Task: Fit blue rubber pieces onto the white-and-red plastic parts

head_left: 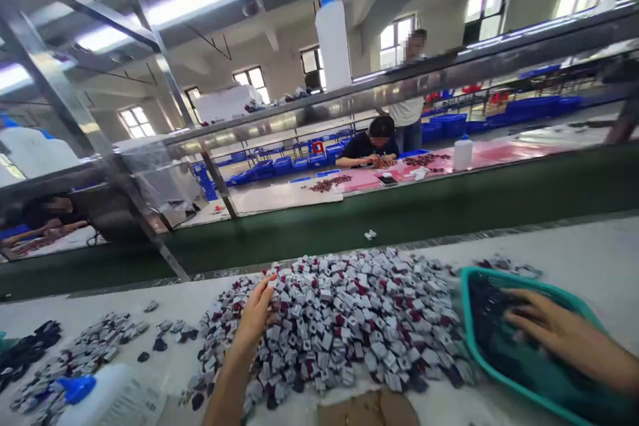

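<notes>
A large heap of small grey and dark-red plastic pieces (pixel 349 313) covers the middle of the near table. At the heap's left side is my left hand (pixel 257 313), its fingers curled together against the pieces. Whatever it may hold is too small to make out. My right hand (pixel 554 329) reaches into a teal plastic basket (pixel 466 319) on the right, fingers apart and slightly blurred. Dark small pieces (pixel 486 309) lie inside the basket below the fingers. No object shows in the right hand.
A white bottle with a blue cap (pixel 114 396) stands at the front left, beside smaller piles of grey pieces (pixel 90 349) and dark pieces (pixel 32 349). Brown cardboard (pixel 367 409) lies at the front edge. Beyond the green belt (pixel 424 203), a co-worker (pixel 377 143) sits at another table.
</notes>
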`<state>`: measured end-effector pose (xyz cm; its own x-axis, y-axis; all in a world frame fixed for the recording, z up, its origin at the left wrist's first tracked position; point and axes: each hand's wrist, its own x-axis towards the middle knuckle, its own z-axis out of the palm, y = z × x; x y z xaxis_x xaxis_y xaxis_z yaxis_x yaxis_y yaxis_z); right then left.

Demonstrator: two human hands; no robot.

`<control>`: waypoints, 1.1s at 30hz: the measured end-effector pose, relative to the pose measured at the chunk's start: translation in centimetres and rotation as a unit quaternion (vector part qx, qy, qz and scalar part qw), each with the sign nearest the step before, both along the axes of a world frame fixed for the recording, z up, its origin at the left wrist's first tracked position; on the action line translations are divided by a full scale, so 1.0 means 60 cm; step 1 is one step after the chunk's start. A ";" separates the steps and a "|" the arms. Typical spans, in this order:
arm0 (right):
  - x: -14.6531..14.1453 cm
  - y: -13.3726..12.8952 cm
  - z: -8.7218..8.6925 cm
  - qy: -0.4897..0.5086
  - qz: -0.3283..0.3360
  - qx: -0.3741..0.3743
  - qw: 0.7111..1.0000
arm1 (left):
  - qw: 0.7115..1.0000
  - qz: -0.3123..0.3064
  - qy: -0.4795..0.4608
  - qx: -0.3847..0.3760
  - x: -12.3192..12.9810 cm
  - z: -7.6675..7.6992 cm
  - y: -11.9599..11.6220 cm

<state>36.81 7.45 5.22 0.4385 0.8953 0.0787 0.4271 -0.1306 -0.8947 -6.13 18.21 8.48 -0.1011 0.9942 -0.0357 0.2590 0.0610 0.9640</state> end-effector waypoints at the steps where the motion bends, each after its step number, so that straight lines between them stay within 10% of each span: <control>1: 0.004 -0.004 0.003 -0.014 0.018 -0.019 1.000 | 0.998 -0.006 -0.069 -0.002 0.010 -0.006 -0.034; 7: -0.002 -0.009 0.007 -0.035 0.071 -0.100 0.992 | 0.934 0.060 -0.332 -0.122 0.087 -0.040 -0.180; 12: -0.091 -0.050 0.007 0.052 0.205 -0.141 0.967 | 0.900 -0.024 -0.367 -0.234 0.120 -0.066 -0.239; 22: -0.241 -0.098 -0.037 0.142 0.363 -0.165 0.906 | 0.913 -0.087 -0.357 -0.178 0.106 -0.054 -0.265; 33: -0.266 -0.100 -0.050 -0.188 0.421 -0.115 0.880 | 0.951 -0.112 -0.262 -0.118 0.086 -0.071 -0.275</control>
